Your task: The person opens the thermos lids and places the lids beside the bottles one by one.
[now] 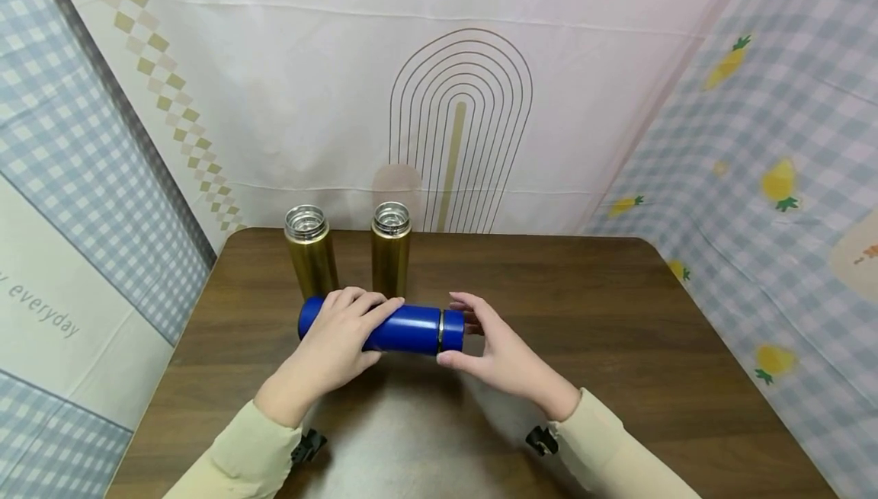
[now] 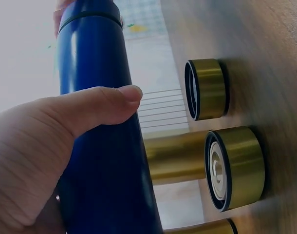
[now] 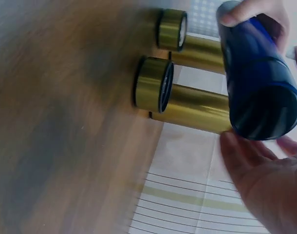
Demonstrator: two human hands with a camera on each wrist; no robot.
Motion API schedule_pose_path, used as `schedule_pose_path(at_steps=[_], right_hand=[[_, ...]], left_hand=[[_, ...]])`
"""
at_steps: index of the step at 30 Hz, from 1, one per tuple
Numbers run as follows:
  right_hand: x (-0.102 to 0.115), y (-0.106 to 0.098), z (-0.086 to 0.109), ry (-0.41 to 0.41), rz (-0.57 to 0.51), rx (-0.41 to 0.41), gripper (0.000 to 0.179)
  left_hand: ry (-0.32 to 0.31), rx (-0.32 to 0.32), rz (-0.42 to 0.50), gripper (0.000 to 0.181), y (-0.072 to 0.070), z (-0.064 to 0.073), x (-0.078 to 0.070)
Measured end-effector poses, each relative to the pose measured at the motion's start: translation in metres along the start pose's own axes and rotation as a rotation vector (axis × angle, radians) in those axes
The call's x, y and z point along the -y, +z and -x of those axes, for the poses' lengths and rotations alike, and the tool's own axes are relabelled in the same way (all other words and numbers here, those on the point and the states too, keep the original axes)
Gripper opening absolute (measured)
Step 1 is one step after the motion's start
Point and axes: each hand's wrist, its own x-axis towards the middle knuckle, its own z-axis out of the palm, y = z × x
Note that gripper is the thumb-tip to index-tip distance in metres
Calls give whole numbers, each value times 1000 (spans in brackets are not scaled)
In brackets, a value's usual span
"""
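A blue vacuum flask [image 1: 411, 330] lies sideways in the air above the table, its capped end toward the right. My left hand [image 1: 338, 339] grips its body, with the thumb laid across the near side in the left wrist view. Around the cap end my right hand [image 1: 497, 350] is spread, thumb below and fingers above. In the right wrist view its fingers are beside the flask's end; whether they touch is unclear. Two gold flasks [image 1: 314, 267] [image 1: 390, 267] stand upright and uncapped behind. Their two gold caps [image 2: 212, 90] [image 2: 243, 168] rest on the table, hidden in the head view.
The brown wooden table [image 1: 549, 278] reaches back to a white printed cloth [image 1: 309, 103]. Blue checked cloths hang at the left and right sides. Both gold flasks stand close to the table's back left, just beyond the blue flask.
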Motion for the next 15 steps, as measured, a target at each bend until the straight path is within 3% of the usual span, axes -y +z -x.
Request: schedule_pose_path(at_steps=[3, 7, 10, 15], right_hand=[[2, -2, -2, 107, -12, 42, 65], [5, -5, -5, 153, 33, 91, 60], [5, -4, -6, 108, 85, 91, 62], [2, 0, -5, -90, 239, -17, 68]], left_hand=[[12, -14, -29, 79, -1, -1, -2], [27, -33, -74, 80, -3, -2, -3], [27, -32, -92, 81, -3, -2, -3], [-2, -43, -89, 81, -3, 0, -1]])
